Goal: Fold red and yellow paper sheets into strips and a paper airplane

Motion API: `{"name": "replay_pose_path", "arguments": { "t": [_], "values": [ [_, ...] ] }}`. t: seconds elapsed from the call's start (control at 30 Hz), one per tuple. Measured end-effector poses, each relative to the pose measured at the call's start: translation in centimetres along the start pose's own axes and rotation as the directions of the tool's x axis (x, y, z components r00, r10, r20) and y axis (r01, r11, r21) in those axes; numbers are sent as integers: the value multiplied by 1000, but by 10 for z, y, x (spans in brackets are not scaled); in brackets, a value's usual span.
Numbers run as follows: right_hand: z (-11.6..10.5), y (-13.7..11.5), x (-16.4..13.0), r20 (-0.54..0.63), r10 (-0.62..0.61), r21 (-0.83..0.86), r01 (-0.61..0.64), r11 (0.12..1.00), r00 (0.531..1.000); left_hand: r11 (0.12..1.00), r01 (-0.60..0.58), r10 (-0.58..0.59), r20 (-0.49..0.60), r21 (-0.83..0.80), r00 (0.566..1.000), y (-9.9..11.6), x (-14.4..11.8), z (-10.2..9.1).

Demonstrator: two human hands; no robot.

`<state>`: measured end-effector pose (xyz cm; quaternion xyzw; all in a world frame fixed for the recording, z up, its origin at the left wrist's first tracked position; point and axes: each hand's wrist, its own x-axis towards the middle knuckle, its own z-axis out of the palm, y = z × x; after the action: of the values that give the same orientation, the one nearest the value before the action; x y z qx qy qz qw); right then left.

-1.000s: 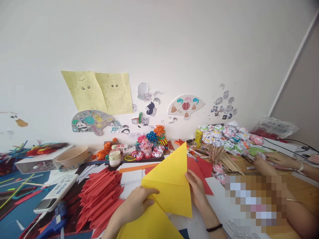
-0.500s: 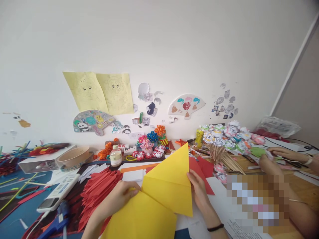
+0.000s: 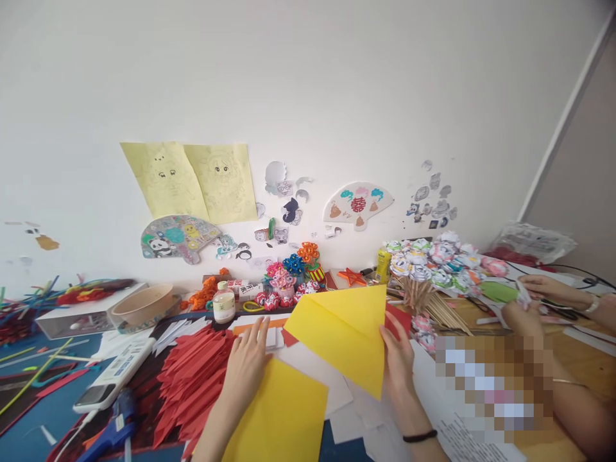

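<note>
My right hand (image 3: 398,359) is closed on the right edge of a yellow sheet of paper (image 3: 344,330), raised and tilted, with a crease across it. A second yellow sheet (image 3: 289,417) lies lower and to the left, apart from the first. Over the upper left part of this lower sheet is my left hand (image 3: 245,359), fingers stretched forward and thumb hidden. Beneath are white papers (image 3: 337,394) and a bit of red paper (image 3: 398,319) behind my right hand.
A pile of folded red paper strips (image 3: 192,378) lies left of my left arm, near a blue glue gun (image 3: 120,423) and a white power strip (image 3: 115,372). A glue bottle (image 3: 224,303) and paper flowers (image 3: 433,263) stand behind. At right, a co-worker's hands (image 3: 543,295) handle paper.
The two yellow sheets have come apart; my right hand has carried its piece up and to the right. My left hand's fingers have gone from a pinch on the paper to stretched out.
</note>
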<state>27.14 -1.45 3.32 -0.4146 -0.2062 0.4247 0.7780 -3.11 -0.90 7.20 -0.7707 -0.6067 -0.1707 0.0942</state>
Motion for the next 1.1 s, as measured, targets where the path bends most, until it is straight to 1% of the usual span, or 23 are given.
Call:
{"name": "replay_pose_path", "arguments": {
  "t": [0.07,0.13,0.17,0.23,0.3,0.37,0.43,0.5,0.53,0.6,0.67,0.7,0.73,0.8,0.83,0.87,0.93,0.97,1.03,1.1],
  "values": [
    [1,-7,-4,41,35,2,-35,999,999,994,-66,55,-129,-86,990,14,3,-1],
    [1,-12,-9,81,45,-30,-43,999,996,970,-144,106,-188,-197,976,26,5,-6],
    [0,-14,-12,95,41,-62,-35,997,995,953,-179,133,-196,-243,972,30,6,-10],
    [-4,-15,-15,125,43,-135,-26,991,991,923,-245,201,-173,-297,964,35,7,-15],
    [-12,-13,-15,175,93,-208,-56,977,980,905,-293,276,-99,-308,956,36,3,-16],
    [-23,-9,-12,248,176,-328,-88,941,953,904,-309,322,-5,-297,947,34,-4,-14],
    [-36,-4,-6,313,220,-486,-43,873,924,926,-278,301,52,-254,952,28,-16,-8],
    [-46,0,1,348,193,-619,70,782,917,964,-210,222,59,-162,973,17,-32,-2],
    [-50,2,4,361,169,-668,128,733,917,982,-158,164,54,-100,985,11,-40,0],
    [-55,5,7,390,131,-729,219,648,912,998,-47,47,11,42,999,-3,-58,3],
    [-54,7,8,420,122,-745,265,612,899,990,11,-5,-41,140,999,-14,-75,6],
    [-53,8,8,431,126,-740,270,616,894,987,10,-1,-61,160,998,-17,-82,8],
    [-51,8,8,435,133,-730,262,631,890,987,-22,34,-74,161,997,-17,-89,10],
    [-46,9,6,429,153,-694,217,687,890,978,-167,179,-95,129,979,-10,-98,15],
    [-44,8,5,422,172,-668,177,723,890,957,-272,282,-103,105,954,-4,-101,18],
    [-42,7,4,416,201,-639,128,759,887,939,-332,341,-113,95,933,3,-102,21],
    [-37,1,2,403,279,-579,7,816,872,924,-375,381,-140,71,914,18,-101,24],
    [-35,-4,1,396,318,-553,-52,832,861,924,-377,382,-153,61,912,24,-98,24],
    [-31,-15,-1,384,376,-518,-141,844,843,928,-373,371,-185,25,910,31,-91,20],
    [-26,-29,-5,375,419,-513,-191,837,827,916,-397,379,-210,-52,901,33,-85,12]
  ]
}}
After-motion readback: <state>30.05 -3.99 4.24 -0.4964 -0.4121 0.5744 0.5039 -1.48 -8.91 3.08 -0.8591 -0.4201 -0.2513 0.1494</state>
